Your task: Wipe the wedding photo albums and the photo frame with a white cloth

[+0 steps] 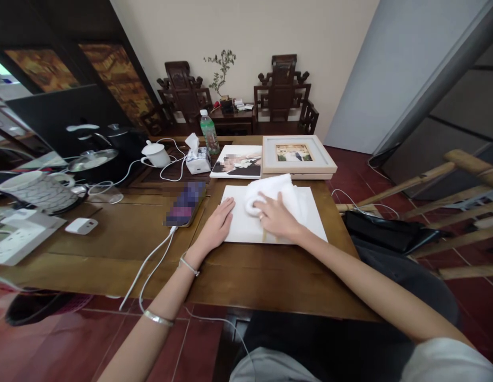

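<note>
A white flat board or frame back (310, 225) lies on the wooden table (250, 276) in front of me. My left hand (216, 223) rests flat on its left edge with fingers stretched out. My right hand (276, 215) presses a white cloth (276, 191) onto the board, fingers curled over the bunched part. The rest of the cloth spreads toward the far side of the board.
Beyond the board lie a photo print (238, 162) and a stacked framed picture (297, 155). A phone (185, 204) on a white cable, a tissue box (197, 158), a green bottle (209, 131), a white cup (155, 154) and kettles stand to the left. A power strip (15, 239) lies far left.
</note>
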`<state>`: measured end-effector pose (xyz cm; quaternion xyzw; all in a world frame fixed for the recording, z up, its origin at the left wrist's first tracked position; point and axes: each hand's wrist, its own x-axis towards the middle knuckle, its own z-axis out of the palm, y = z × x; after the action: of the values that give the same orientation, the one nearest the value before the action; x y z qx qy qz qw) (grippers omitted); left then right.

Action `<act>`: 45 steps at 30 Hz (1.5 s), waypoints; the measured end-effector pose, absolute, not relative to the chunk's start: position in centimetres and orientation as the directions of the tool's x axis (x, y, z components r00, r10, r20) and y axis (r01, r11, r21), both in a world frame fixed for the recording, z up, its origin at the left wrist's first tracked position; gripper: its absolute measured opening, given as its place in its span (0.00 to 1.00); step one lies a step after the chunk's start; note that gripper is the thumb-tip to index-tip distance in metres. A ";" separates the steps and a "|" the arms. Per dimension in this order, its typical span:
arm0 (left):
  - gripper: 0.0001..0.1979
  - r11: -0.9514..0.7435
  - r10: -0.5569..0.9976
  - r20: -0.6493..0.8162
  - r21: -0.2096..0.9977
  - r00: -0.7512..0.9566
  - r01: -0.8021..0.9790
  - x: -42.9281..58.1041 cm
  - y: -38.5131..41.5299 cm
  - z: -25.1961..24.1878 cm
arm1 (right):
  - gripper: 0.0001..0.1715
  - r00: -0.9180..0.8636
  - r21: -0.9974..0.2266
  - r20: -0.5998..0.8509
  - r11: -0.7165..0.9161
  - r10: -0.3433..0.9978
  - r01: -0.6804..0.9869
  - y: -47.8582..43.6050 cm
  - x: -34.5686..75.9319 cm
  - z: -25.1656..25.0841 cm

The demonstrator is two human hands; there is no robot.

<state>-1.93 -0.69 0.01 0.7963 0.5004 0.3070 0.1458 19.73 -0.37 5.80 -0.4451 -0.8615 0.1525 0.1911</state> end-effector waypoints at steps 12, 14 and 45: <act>0.24 -0.454 0.888 0.344 0.542 0.306 0.708 -1.7 -0.8 0.2 | 0.13 -0.752 -0.443 -0.002 0.674 0.659 0.592 -6.5 22.2 9.2; 0.24 -0.456 0.886 0.348 0.541 0.306 0.706 -1.8 -0.8 0.0 | 0.13 -0.737 -0.418 0.004 0.671 0.676 0.613 -3.9 22.0 8.9; 0.24 -0.444 0.894 0.336 0.581 0.296 0.683 -1.9 -0.6 0.0 | 0.21 -0.549 -0.292 0.101 0.552 0.830 0.781 1.1 17.8 7.5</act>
<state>-1.86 -0.60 -0.02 0.7876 0.5006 0.3186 0.1661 17.79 1.10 7.51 -0.4610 -0.8735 0.1069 0.1143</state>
